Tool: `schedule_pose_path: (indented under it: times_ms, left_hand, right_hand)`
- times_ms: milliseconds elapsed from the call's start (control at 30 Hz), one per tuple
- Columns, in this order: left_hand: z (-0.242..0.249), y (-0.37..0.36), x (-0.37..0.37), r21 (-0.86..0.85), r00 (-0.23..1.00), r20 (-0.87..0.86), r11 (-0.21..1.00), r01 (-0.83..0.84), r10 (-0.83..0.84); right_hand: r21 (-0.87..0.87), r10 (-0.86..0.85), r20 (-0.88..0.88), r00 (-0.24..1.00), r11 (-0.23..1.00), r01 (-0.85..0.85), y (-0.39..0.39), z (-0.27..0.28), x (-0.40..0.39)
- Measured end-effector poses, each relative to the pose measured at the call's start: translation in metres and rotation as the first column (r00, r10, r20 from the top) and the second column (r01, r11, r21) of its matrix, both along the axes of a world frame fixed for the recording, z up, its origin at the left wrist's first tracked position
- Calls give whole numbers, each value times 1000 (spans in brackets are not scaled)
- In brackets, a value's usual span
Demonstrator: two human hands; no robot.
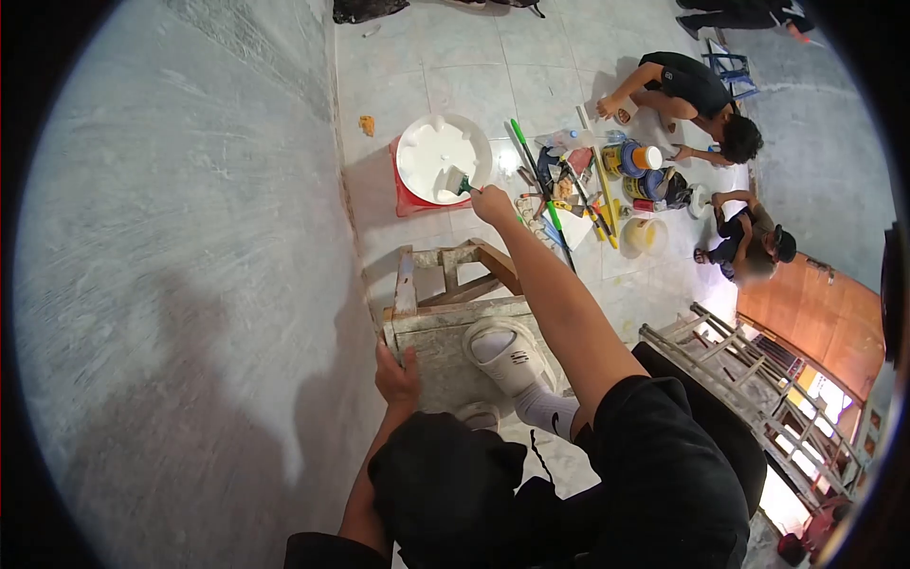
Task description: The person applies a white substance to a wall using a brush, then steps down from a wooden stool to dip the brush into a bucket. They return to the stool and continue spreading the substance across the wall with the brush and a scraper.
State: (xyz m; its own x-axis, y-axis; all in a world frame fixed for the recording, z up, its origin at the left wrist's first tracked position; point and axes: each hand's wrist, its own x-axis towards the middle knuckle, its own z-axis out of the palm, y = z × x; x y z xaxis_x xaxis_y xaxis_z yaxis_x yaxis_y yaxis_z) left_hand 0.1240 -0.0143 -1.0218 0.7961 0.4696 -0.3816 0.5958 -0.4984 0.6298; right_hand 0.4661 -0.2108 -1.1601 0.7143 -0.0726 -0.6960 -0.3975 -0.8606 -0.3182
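My right hand [494, 204] is closed round the handle of a paintbrush [456, 181]. The brush's pale bristles dip into white paint in a round white tub [409, 174], near the side closest to me. A red base [402, 197] shows under the tub. Down to the left, my left hand [398, 376] grips the side edge of a worn wooden stool [427, 339], thumb on top, with some fingers hidden behind it. One of my feet, in a white sandal [517, 368], rests on the stool's top.
A grey plastered wall [190, 247] runs along my left. Brushes, green-handled tools, a bottle and paint cans [621, 159] crowd the tiled floor right of the tub. Two people [697, 90] crouch beyond them. A ladder [758, 379] lies at the lower right.
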Motion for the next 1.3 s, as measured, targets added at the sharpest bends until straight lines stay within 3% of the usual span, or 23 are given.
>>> schedule_pose_path:
  times_ms: [100, 167, 300, 500, 567, 667, 733, 800, 833, 933, 1300]
  left_hand:
    - [1, -2, 0, 43, 1000, 11, 999, 11, -11]
    - [2, -3, 0, 44, 1000, 13, 999, 19, -19]
    - [-3, -3, -1, 25, 1000, 8, 1000, 1, -1]
    - [-4, -1, -5, 22, 1000, 23, 1000, 1, -1]
    - [-7, -1, -5, 33, 999, 37, 999, -10, 9]
    - [-9, 0, -8, -4, 1000, -8, 1000, -23, 22]
    - [-11, 1, -9, 46, 1000, 4, 999, -2, 2]
    - [-9, 2, -8, 41, 1000, -3, 999, -6, 6]
    - [-7, 2, -7, 33, 1000, -9, 999, 5, -5]
    - [-3, 2, -5, 9, 999, -34, 1000, 4, -4]
    - [-2, 2, -3, 3, 1000, 8, 1000, 11, -11]
  right_hand:
    - [20, -65, 150, 987, 998, 62, -11, 6, -10]
    - [90, -61, 55, 997, 994, 56, -22, 5, -14]
    - [237, -169, 65, 983, 960, 149, -30, 20, -23]
    - [205, -143, 94, 985, 971, 122, -31, 3, -33]
    - [182, -206, 6, 979, 963, 201, -32, -6, -36]
    - [110, -131, 8, 991, 986, 129, -48, -60, -45]
    - [58, -101, 21, 995, 993, 100, -43, -55, -50]
    - [11, -290, -103, 951, 956, 293, -39, -41, -49]
    - [72, -383, -158, 910, 915, 398, -37, -35, -49]
    - [128, -467, -234, 853, 855, 503, -30, -24, -44]
    - [161, -489, -329, 808, 814, 558, -30, 1, -30]
